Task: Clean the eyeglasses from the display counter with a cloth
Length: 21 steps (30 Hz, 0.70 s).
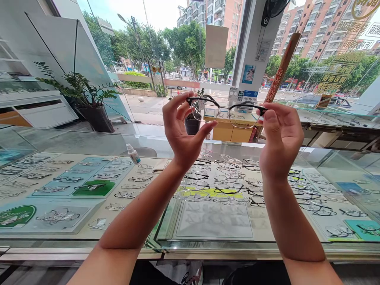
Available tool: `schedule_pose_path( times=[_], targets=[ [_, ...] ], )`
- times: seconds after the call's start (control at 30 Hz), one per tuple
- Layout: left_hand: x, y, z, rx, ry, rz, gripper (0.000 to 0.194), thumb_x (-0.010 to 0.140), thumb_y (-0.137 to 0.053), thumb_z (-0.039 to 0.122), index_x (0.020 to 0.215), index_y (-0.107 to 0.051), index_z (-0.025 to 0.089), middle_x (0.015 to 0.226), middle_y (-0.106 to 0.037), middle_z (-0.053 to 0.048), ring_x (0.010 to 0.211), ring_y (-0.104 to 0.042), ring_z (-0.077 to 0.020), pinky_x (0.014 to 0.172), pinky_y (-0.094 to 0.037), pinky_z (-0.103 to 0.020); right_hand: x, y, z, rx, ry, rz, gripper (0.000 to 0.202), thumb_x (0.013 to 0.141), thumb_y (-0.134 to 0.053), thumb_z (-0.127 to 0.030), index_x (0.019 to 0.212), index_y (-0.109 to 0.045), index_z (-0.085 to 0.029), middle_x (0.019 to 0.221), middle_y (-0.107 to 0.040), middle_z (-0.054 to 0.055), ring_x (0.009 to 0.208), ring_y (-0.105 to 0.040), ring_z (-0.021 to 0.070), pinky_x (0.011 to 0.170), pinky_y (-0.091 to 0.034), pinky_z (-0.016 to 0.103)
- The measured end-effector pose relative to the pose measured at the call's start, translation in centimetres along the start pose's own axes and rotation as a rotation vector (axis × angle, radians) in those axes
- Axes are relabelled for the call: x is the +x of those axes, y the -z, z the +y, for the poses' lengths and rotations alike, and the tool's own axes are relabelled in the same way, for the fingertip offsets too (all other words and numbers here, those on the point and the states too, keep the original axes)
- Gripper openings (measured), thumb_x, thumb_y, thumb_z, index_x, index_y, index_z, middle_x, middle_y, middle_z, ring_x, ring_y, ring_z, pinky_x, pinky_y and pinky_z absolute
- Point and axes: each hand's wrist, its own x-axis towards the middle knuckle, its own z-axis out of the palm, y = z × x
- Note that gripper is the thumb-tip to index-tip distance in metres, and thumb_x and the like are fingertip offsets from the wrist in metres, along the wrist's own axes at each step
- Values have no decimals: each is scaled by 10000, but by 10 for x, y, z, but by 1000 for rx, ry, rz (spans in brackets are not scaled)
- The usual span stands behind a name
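Observation:
A pair of eyeglasses (225,107) with black upper rims and thin metal lower rims is held up above the glass counter, lenses toward the window. My left hand (183,130) has its fingers curled at the left end of the frame, the thumb stretched out below the lens. At the other end, my right hand (280,132) pinches the right hinge corner between thumb and fingers. The temples seem partly folded behind the lenses. Below both hands, rows of eyeglass frames (228,173) lie in the display case.
A small white spray bottle (133,153) stands on the glass counter (142,138), left of my arm, near a folded cloth (162,165). Beyond are a potted plant (94,113), a wooden cabinet (227,130) and large windows onto a street.

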Motion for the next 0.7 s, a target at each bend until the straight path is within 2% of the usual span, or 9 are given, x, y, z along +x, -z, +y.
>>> schedule_pose_path(
  times=[0.13, 0.27, 0.4, 0.43, 0.5, 0.6, 0.7],
  targets=[
    [-4, -1, 9, 14, -12, 38, 866, 863, -802, 798, 1554, -443, 418, 1538, -556, -94, 1485, -596, -394, 1098, -612, -567, 1, 0, 8, 78, -14, 14, 213, 997, -706, -481, 1089, -761, -297, 1096, -772, 47, 1036, -771, 255, 951, -616, 474],
    [-8, -2, 21, 140, -44, 108, 793, 911, -743, 811, 1525, -487, 379, 1506, -604, -93, 1490, -586, -392, 1001, -641, -571, 3, 0, 21, 48, -62, -17, 271, 1033, -626, -516, 1106, -735, -279, 1061, -775, 51, 993, -776, 232, 895, -620, 430],
    [-9, -1, 26, 140, 1, 24, 730, 986, -636, 814, 1543, -446, 382, 1625, -570, -71, 1659, -405, -421, 1000, -630, -611, 4, 1, 26, 42, -81, -23, 302, 1043, -612, -541, 1111, -727, -270, 1050, -772, 55, 975, -771, 227, 857, -613, 412],
    [-8, -1, 25, 121, 23, 14, 715, 993, -623, 816, 1536, -449, 385, 1632, -568, -57, 1665, -398, -422, 1005, -627, -609, 4, 1, 26, 45, -73, -20, 295, 1043, -617, -535, 1112, -728, -270, 1053, -770, 55, 980, -768, 229, 867, -612, 418],
    [-6, -2, 22, 74, 43, 20, 703, 987, -650, 810, 1516, -472, 383, 1591, -594, -37, 1609, -484, -409, 1013, -627, -589, 3, 1, 24, 42, -28, -2, 269, 1044, -633, -514, 1111, -732, -273, 1059, -761, 53, 990, -762, 235, 893, -610, 436],
    [-2, -6, 14, -9, 0, 56, 745, 922, -775, 773, 1489, -516, 367, 1471, -644, -50, 1407, -671, -341, 1031, -640, -547, 0, -1, 19, 21, 59, 35, 204, 1042, -669, -479, 1098, -745, -298, 1067, -748, 44, 994, -748, 243, 898, -602, 453],
    [0, -9, 8, -44, 5, 36, 772, 895, -803, 770, 1492, -506, 381, 1462, -637, -72, 1369, -689, -317, 1091, -628, -538, -3, -2, 16, -34, 107, 35, 183, 1057, -649, -486, 1122, -743, -343, 1078, -726, 36, 1021, -747, 261, 894, -607, 466]
  ],
)
